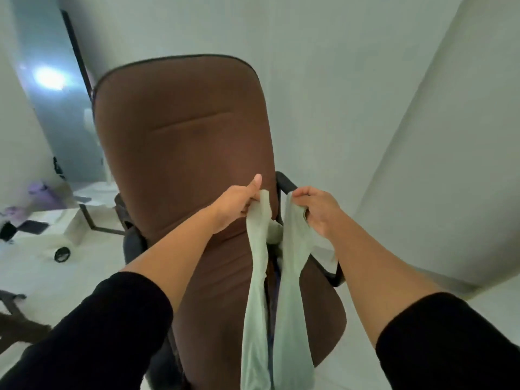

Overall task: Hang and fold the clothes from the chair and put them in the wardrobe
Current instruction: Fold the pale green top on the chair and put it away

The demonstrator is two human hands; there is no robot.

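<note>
Cloth, a pale green garment (284,277), hangs in two long strips in front of the brown chair (183,142), above its seat. We pinch one top end in our left hand (239,202), thumb raised, and the other in our right hand (316,208), fingers curled tight around it. Both hands sit near the chair's black armrest (285,182), with black sleeves (107,330) behind.

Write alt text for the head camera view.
Two bare hands, left hand and right hand, hold up a pale green garment by its top edge in front of a brown office chair, beside a white wall.
</note>
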